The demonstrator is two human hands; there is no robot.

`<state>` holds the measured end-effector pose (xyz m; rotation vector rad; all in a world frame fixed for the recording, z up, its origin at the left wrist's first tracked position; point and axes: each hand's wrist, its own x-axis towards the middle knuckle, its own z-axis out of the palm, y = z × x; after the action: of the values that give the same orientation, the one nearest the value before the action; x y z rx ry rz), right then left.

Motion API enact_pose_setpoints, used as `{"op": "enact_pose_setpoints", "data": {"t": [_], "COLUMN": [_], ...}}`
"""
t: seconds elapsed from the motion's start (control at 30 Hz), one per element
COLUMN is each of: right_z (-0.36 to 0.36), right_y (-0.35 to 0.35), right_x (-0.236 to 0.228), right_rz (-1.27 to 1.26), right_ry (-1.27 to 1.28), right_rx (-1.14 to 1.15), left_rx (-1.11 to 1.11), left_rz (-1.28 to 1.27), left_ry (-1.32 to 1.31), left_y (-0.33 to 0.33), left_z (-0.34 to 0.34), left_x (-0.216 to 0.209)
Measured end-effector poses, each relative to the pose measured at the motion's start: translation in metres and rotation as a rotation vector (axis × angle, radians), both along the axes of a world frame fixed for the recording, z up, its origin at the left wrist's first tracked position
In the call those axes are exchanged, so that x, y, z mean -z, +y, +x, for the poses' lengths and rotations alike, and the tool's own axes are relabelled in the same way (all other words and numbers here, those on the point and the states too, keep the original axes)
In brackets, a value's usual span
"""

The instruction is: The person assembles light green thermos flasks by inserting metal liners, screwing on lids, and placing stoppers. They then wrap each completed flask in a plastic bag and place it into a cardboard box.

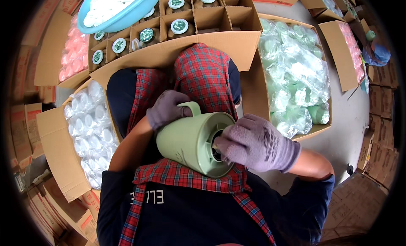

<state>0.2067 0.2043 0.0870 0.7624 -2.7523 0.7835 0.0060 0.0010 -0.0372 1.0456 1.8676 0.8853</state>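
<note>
A light green thermos jug point(179, 142) lies tilted on its side across my lap, its round end with a dark ringed opening turned to the right. My left hand point(168, 108), in a grey-purple glove, is closed on the jug beside its loop handle point(192, 107). At the opening, the gloved right hand point(258, 144) has its fingers bent and pressed together, with the tips inside the rim. What those fingertips hold, if anything, is hidden. A red plaid apron point(203, 72) covers my lap under the jug.
Ahead stands a divided carton point(190, 47) with several bottle-like pieces topped by green discs. A blue basin point(144, 11) of white pieces rests on it. Cartons of bagged green parts point(296, 72), clear-wrapped white parts point(93, 123) and pink parts point(75, 55) surround me.
</note>
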Motion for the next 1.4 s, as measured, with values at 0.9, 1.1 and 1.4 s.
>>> {"op": "enact_pose_setpoints", "data": {"t": [0.9, 1.1, 1.4], "right_z": [0.019, -0.134, -0.128], "right_y": [0.106, 0.165, 0.148], "right_x": [-0.064, 0.089, 0.117], "right_rz": [-0.408, -0.119, 0.104], "right_ry": [0.091, -0.119, -0.097], "right_rx": [0.558, 1.029, 1.229], "left_rx": [-0.206, -0.696, -0.387], "left_rz": [0.068, 0.216, 0.2], "left_ry": [0.257, 0.221, 0.479], "left_y": [-0.033, -0.026, -0.102], "left_z": [0.003, 0.001, 0.002], "left_x": [-0.018, -0.038, -0.075]}}
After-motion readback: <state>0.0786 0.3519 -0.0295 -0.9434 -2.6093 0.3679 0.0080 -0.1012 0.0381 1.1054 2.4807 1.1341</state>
